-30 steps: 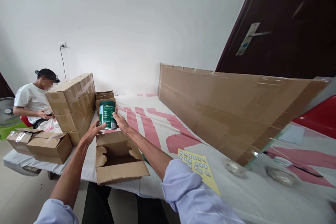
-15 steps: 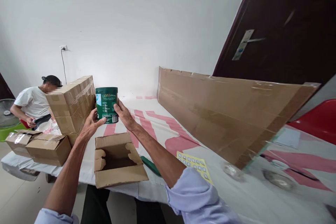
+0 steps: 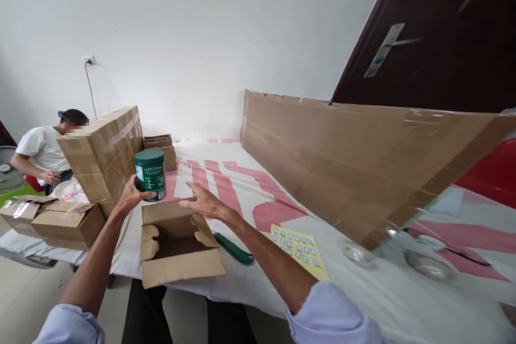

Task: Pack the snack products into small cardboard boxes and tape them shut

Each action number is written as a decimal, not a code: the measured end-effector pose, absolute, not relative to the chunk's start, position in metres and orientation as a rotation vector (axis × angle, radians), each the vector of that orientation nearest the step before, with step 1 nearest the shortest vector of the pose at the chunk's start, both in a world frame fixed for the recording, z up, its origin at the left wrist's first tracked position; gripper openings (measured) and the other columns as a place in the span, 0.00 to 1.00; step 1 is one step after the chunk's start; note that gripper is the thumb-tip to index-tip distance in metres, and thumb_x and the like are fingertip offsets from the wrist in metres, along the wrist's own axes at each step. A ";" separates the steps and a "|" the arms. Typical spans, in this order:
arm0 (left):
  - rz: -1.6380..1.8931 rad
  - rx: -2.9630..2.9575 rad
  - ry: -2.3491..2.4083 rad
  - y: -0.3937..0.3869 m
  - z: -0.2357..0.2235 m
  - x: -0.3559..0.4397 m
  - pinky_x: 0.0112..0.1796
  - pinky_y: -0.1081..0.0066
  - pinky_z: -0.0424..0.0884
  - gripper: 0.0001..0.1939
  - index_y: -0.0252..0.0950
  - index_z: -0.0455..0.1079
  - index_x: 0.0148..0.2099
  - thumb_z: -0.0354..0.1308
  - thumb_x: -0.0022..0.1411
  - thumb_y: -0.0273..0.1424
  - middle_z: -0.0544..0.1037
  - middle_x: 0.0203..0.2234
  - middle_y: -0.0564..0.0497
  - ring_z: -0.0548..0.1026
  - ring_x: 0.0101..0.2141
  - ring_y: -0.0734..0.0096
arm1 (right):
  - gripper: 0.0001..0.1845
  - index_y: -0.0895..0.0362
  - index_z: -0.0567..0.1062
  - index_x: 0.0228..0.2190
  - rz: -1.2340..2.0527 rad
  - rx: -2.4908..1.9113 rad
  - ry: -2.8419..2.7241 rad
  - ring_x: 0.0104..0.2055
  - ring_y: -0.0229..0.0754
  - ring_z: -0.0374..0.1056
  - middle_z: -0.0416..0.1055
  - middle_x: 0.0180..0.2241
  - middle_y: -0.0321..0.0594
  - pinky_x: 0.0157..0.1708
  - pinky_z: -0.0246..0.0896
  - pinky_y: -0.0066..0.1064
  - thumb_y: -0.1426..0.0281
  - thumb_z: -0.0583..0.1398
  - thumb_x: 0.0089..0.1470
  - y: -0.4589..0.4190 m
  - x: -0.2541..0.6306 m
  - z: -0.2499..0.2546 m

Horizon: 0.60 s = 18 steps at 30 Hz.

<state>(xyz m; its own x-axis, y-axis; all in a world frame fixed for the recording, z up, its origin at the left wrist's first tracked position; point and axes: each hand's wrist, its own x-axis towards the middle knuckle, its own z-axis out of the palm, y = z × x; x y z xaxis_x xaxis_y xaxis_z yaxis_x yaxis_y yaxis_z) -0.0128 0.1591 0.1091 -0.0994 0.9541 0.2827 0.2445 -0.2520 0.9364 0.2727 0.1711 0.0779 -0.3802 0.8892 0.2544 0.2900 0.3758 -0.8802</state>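
Note:
A green canister [image 3: 150, 174] with a lid and printed label is in my left hand [image 3: 135, 194], whose thumb lies across its lower front. It is upright, behind the back flap of an open cardboard box [image 3: 183, 273] at the table's front edge. The visible inside of that box is dark, with nothing to make out in it. My right hand [image 3: 205, 201] is off the canister, fingers apart, above the box's back right corner. A long dark green object [image 3: 234, 250], perhaps a tape cutter or knife handle, lies right of the box, partly under my right forearm.
Taped cardboard boxes [image 3: 102, 145] are stacked at the left, with smaller boxes [image 3: 68, 223] before them. An open carton [image 3: 161, 151] stands behind the canister. A yellow sticker sheet [image 3: 300, 250] lies to the right. A tall cardboard panel [image 3: 342, 161] borders the table. A person [image 3: 42, 150] sits far left.
My right hand has let go of the canister and moved right and down, opening. The canister, now only in my left hand, has come lower and slightly left. The view has shifted a little.

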 end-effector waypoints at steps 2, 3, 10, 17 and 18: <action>1.405 1.470 1.437 0.175 0.092 -0.023 0.56 0.49 0.73 0.47 0.37 0.70 0.53 0.85 0.28 0.35 0.82 0.46 0.44 0.79 0.51 0.47 | 0.36 0.56 0.79 0.52 1.027 -1.127 -1.931 0.55 0.60 0.73 0.78 0.52 0.51 0.56 0.67 0.49 0.59 0.75 0.41 0.172 0.287 0.058; 1.403 1.441 1.482 0.184 0.083 -0.027 0.55 0.48 0.73 0.47 0.37 0.70 0.52 0.85 0.26 0.34 0.82 0.45 0.45 0.79 0.50 0.46 | 0.30 0.56 0.80 0.48 1.065 -1.131 -1.943 0.49 0.55 0.75 0.80 0.46 0.46 0.50 0.70 0.43 0.60 0.74 0.42 0.171 0.292 0.050; 1.389 1.349 1.660 0.258 0.009 -0.032 0.57 0.47 0.70 0.50 0.37 0.66 0.50 0.84 0.22 0.30 0.80 0.46 0.41 0.76 0.55 0.40 | 0.09 0.54 0.71 0.27 1.272 -1.043 -1.883 0.27 0.38 0.63 0.70 0.26 0.32 0.25 0.54 0.28 0.64 0.65 0.51 0.167 0.300 0.038; 1.362 1.411 1.695 0.346 -0.028 -0.021 0.58 0.52 0.68 0.47 0.37 0.64 0.55 0.81 0.33 0.31 0.77 0.54 0.39 0.74 0.58 0.43 | 0.19 0.52 0.60 0.24 1.289 -1.053 -1.871 0.26 0.37 0.54 0.58 0.24 0.31 0.25 0.50 0.29 0.58 0.63 0.55 0.172 0.318 0.039; 1.358 1.422 1.696 0.358 -0.029 -0.018 0.58 0.53 0.67 0.47 0.37 0.63 0.56 0.80 0.34 0.31 0.77 0.54 0.39 0.74 0.59 0.43 | 0.21 0.51 0.58 0.24 1.273 -1.075 -1.875 0.27 0.37 0.52 0.56 0.24 0.31 0.25 0.49 0.29 0.57 0.63 0.56 0.173 0.321 0.038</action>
<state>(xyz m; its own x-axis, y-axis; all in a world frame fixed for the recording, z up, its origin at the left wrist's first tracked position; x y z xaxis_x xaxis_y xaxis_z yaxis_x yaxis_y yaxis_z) -0.0183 0.3580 -0.0291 -0.2989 0.9345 0.1931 0.3929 -0.0639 0.9174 0.3205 0.1730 0.0385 -0.4744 0.8789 0.0497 0.2780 0.2031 -0.9389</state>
